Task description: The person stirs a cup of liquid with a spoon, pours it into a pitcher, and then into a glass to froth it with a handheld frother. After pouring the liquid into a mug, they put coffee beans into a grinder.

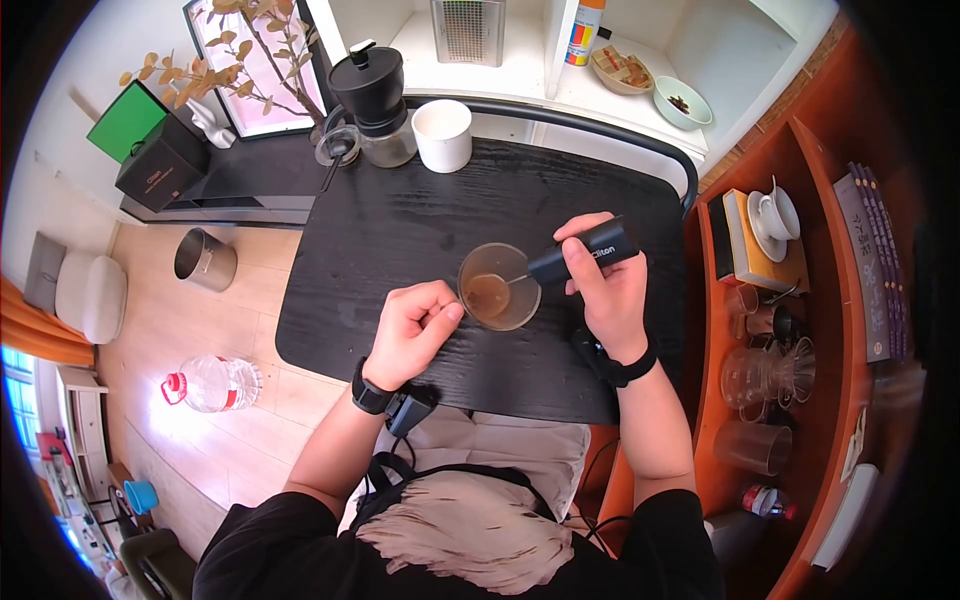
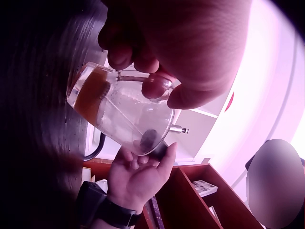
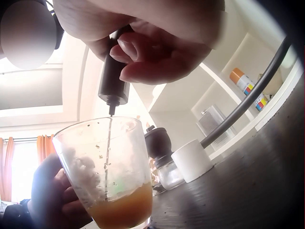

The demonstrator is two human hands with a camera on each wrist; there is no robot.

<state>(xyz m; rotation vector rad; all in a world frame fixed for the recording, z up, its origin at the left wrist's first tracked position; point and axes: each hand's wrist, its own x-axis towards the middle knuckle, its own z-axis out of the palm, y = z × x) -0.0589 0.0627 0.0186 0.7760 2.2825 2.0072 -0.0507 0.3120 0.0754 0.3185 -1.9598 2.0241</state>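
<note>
A clear glass mug (image 1: 499,287) stands on the black table with brown liquid (image 3: 125,207) in its lower part. My left hand (image 1: 412,325) pinches the mug's handle (image 2: 136,78) at its left side. In my right hand (image 1: 608,290) I grip a black handheld milk frother (image 1: 578,252), which leans over the rim. Its thin metal shaft (image 3: 108,157) runs down inside the mug, and the whisk end sits in the liquid. Small brown specks cling to the inner glass wall in the right wrist view.
At the table's back left stand a black coffee grinder (image 1: 372,95) and a white cup (image 1: 442,136). A dark metal rail (image 1: 640,146) curves round the far edge. To the right, a wooden shelf (image 1: 722,385) holds glassware and books. A large water bottle (image 1: 215,384) is on the floor at left.
</note>
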